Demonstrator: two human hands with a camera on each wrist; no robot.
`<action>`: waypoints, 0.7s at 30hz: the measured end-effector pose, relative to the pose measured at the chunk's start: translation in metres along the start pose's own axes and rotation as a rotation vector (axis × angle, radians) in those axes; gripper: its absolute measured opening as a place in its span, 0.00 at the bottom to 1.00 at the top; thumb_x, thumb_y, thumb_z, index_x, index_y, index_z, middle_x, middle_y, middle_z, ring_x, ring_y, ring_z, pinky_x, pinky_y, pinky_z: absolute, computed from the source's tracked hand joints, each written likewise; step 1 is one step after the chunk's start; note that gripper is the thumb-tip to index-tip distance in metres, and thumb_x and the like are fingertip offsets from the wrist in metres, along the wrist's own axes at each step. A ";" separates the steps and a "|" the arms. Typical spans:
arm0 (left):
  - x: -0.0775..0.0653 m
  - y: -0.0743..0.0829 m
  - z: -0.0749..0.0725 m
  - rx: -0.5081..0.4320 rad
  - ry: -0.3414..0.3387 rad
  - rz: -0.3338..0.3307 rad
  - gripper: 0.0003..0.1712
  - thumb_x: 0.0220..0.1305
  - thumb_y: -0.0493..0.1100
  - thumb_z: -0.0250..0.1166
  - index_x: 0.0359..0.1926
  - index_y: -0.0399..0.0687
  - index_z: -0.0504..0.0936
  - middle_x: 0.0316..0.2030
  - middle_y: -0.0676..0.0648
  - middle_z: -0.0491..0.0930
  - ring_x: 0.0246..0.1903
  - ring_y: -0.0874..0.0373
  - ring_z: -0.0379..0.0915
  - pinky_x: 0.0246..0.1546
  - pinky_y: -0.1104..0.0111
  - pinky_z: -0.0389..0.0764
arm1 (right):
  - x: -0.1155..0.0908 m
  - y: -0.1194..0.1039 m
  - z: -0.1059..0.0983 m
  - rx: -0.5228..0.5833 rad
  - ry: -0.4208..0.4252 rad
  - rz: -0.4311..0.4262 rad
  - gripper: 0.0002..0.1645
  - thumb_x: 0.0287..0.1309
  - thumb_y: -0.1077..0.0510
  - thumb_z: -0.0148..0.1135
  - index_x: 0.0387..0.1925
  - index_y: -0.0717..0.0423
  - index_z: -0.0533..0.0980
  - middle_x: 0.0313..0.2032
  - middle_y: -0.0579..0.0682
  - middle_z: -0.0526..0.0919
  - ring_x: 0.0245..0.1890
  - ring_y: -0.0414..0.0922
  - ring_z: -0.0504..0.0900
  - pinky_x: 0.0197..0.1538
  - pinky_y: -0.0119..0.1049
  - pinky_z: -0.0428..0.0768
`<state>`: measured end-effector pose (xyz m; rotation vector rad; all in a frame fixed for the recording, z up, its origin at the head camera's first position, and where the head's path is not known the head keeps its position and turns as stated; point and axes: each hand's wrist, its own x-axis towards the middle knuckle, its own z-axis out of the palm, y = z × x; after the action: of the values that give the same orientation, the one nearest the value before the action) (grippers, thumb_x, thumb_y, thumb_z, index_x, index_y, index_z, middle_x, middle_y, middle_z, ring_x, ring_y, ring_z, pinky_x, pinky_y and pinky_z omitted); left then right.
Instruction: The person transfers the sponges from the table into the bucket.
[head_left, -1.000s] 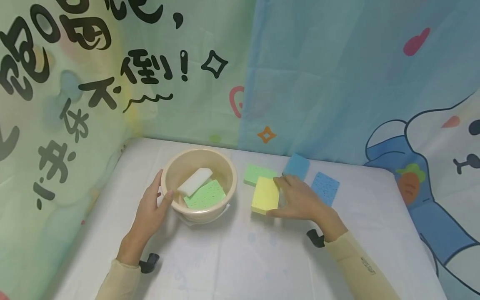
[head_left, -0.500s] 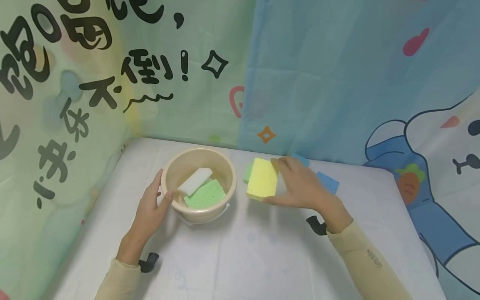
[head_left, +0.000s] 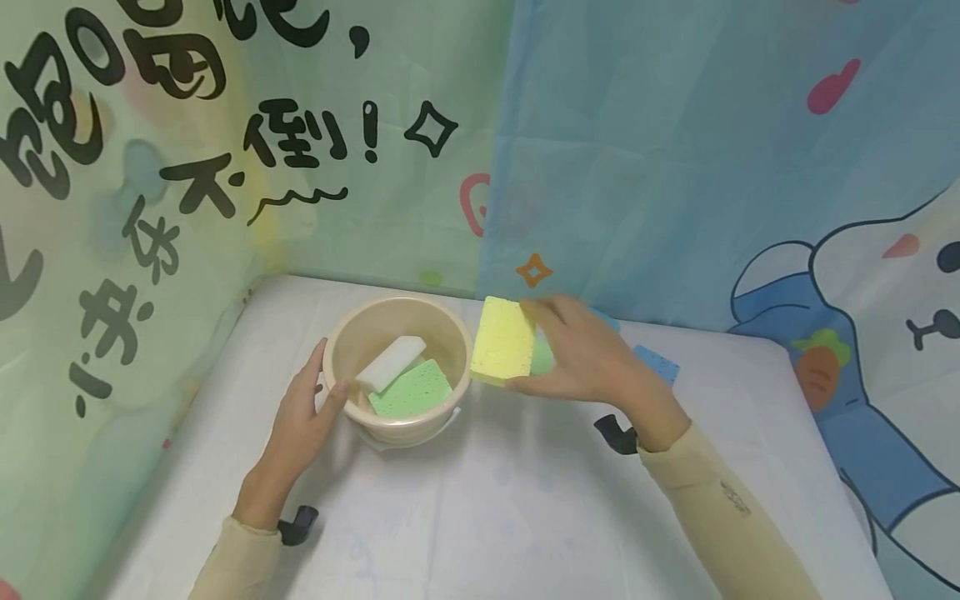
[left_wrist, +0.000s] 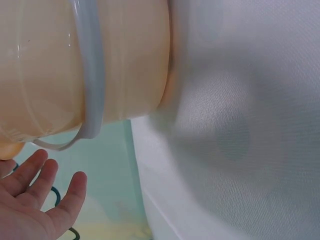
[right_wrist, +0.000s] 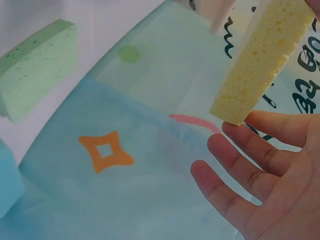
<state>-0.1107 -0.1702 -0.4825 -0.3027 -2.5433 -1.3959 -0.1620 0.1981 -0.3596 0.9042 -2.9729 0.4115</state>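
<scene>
My right hand (head_left: pixel 581 354) pinches a yellow sponge (head_left: pixel 502 340) between thumb and fingertips, holding it above the table just right of a cream bucket (head_left: pixel 397 429). In the right wrist view, the sponge's porous yellow edge (right_wrist: pixel 262 62) stands over the spread fingers (right_wrist: pixel 225 192). My left hand (head_left: pixel 300 421) rests against the bucket's left side, thumb at the rim. Its other fingers (left_wrist: pixel 70 197) stretch out loosely beside the bucket wall (left_wrist: pixel 132 60) in the left wrist view. Inside the bucket lie a white block (head_left: pixel 390 363) and a green sponge (head_left: pixel 411 390).
Another green sponge (right_wrist: pixel 40 65) lies on the table behind my right hand, mostly hidden in the head view. A blue sponge (head_left: pixel 657 364) lies right of it, and a second blue one (head_left: pixel 606 320) peeks out behind the hand. A printed curtain (head_left: pixel 637 167) borders the white table (head_left: pixel 465 517).
My right hand has lifted the yellow sponge off the table area near the other sponges and carried it left and away from me, up to the bucket's right rim. My left hand stays put.
</scene>
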 end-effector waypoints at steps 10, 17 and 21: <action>0.000 0.001 0.000 -0.005 0.003 -0.003 0.38 0.76 0.48 0.55 0.79 0.43 0.50 0.72 0.38 0.61 0.68 0.41 0.59 0.61 0.42 0.70 | 0.020 -0.019 -0.003 0.021 -0.010 -0.025 0.63 0.44 0.24 0.68 0.71 0.60 0.64 0.64 0.57 0.69 0.60 0.54 0.69 0.57 0.53 0.75; 0.001 -0.001 0.001 -0.029 0.008 0.010 0.38 0.76 0.46 0.55 0.79 0.46 0.50 0.72 0.40 0.61 0.68 0.42 0.59 0.61 0.41 0.69 | 0.038 -0.036 -0.001 0.015 0.024 -0.074 0.61 0.45 0.25 0.69 0.70 0.61 0.65 0.61 0.58 0.71 0.59 0.54 0.71 0.57 0.52 0.76; 0.001 -0.002 0.001 -0.024 0.006 0.006 0.38 0.76 0.47 0.55 0.79 0.46 0.50 0.73 0.40 0.61 0.68 0.42 0.60 0.61 0.42 0.69 | 0.049 -0.045 0.005 0.003 0.013 -0.082 0.61 0.45 0.26 0.69 0.69 0.62 0.66 0.60 0.60 0.72 0.58 0.54 0.71 0.57 0.50 0.76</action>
<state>-0.1119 -0.1700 -0.4844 -0.3092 -2.5202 -1.4242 -0.1781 0.1341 -0.3495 1.0152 -2.9125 0.4180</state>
